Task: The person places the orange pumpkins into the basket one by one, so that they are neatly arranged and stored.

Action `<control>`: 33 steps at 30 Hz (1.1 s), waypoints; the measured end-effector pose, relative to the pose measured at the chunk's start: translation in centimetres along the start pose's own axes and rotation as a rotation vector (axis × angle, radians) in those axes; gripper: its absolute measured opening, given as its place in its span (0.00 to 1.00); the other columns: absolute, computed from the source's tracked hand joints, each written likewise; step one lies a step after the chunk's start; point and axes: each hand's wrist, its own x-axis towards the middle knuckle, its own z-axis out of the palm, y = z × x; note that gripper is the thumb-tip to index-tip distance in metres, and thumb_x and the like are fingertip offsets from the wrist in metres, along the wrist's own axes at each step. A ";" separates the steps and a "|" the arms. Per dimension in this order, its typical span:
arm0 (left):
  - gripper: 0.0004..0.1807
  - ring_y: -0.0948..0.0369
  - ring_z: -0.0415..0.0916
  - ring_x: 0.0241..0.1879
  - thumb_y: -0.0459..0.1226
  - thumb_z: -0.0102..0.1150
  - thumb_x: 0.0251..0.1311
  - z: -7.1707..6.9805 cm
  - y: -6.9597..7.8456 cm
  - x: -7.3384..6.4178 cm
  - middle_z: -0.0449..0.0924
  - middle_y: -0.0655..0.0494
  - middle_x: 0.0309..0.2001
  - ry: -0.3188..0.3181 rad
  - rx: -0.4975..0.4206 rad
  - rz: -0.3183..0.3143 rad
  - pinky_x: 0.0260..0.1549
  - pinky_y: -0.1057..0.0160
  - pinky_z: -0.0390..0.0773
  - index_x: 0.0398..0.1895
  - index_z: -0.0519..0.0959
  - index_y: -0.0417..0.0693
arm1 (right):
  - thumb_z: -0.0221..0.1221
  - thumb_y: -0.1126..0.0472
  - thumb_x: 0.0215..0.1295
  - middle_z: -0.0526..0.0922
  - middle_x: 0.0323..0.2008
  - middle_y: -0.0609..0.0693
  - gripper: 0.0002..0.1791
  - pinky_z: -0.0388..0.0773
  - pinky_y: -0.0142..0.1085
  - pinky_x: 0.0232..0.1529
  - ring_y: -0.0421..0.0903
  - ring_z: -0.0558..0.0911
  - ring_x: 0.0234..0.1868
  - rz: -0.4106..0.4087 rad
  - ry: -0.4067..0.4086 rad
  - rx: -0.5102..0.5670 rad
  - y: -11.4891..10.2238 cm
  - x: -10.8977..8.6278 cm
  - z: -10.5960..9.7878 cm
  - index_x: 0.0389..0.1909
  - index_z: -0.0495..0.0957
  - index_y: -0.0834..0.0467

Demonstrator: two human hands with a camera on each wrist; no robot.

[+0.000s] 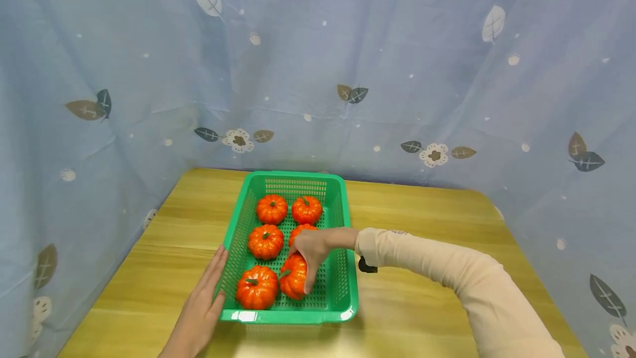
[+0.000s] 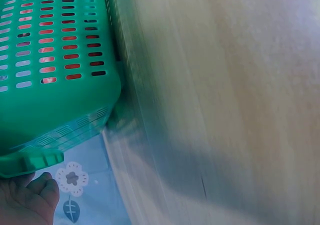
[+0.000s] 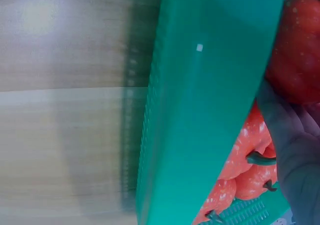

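A green plastic basket (image 1: 293, 317) holds several shiny orange pumpkins with green stems, set in two columns. My right hand (image 1: 316, 250) reaches in over the basket's right side and grips the pumpkin (image 1: 293, 282) at the near right, thumb and fingers on opposite sides of it. That pumpkin is tilted, its stem pointing left. In the right wrist view, the gripped pumpkin (image 3: 297, 55) shows just past the basket wall (image 3: 210, 105). My left hand (image 1: 199, 305) rests against the basket's near left corner, fingers extended along the rim. Part of another pumpkin (image 1: 302, 232) is hidden behind my right hand.
The basket stands on a wood-grain table (image 1: 422, 303), with table surface on both sides of it. A blue curtain (image 1: 318, 59) with leaf and flower prints hangs behind the table and along its sides. A dark band (image 1: 366, 266) shows at my right wrist.
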 end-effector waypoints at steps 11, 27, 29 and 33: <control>0.44 0.52 0.49 0.71 0.23 0.51 0.54 0.1 -0.1 0.0 0.43 0.53 0.76 -0.027 0.000 -0.040 0.62 0.84 0.40 0.76 0.49 0.44 | 0.77 0.43 0.36 0.76 0.32 0.40 0.42 0.72 0.21 0.31 0.33 0.70 0.31 0.098 -0.039 -0.066 0.4 -0.4 1.8 0.53 0.71 0.55; 0.43 0.55 0.48 0.72 0.24 0.51 0.55 0.0 -0.1 0.4 0.43 0.53 0.76 -0.019 0.001 -0.010 0.62 0.84 0.39 0.75 0.50 0.43 | 0.78 0.43 0.31 0.70 0.27 0.39 0.46 0.73 0.21 0.33 0.34 0.71 0.29 0.123 0.013 -0.057 0.4 -1.5 3.8 0.49 0.61 0.51; 0.42 0.49 0.50 0.71 0.24 0.51 0.56 -0.2 -0.1 0.4 0.43 0.53 0.76 -0.031 0.007 -0.017 0.62 0.84 0.39 0.75 0.49 0.44 | 0.78 0.42 0.30 0.72 0.31 0.39 0.48 0.74 0.22 0.37 0.33 0.73 0.34 0.138 0.024 -0.063 0.4 -1.5 4.0 0.52 0.62 0.52; 0.42 0.45 0.53 0.69 0.26 0.51 0.58 -0.6 -0.3 0.4 0.41 0.55 0.77 -0.063 0.039 -0.047 0.68 0.67 0.51 0.76 0.48 0.46 | 0.77 0.40 0.30 0.76 0.42 0.41 0.52 0.75 0.24 0.47 0.35 0.75 0.44 0.157 0.040 -0.088 0.4 -1.7 3.8 0.58 0.64 0.54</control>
